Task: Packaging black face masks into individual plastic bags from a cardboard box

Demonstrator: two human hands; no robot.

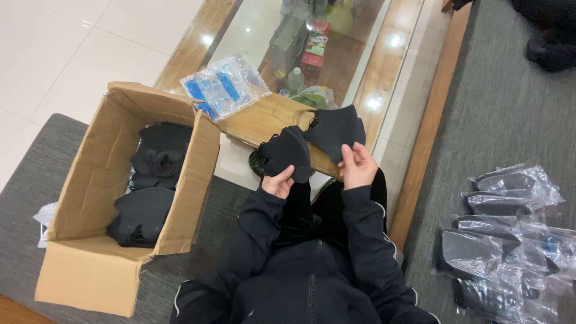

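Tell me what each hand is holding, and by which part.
The left hand holds a stack of black fabric face masks by its lower edge. The right hand pinches a single black fabric face mask at its bottom edge.

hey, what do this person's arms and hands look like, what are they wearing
Both arms wear long black jacket sleeves with thin white piping along the seams and snug cuffs at the wrists. The left hand and right hand are bare: no gloves, rings or watch visible.
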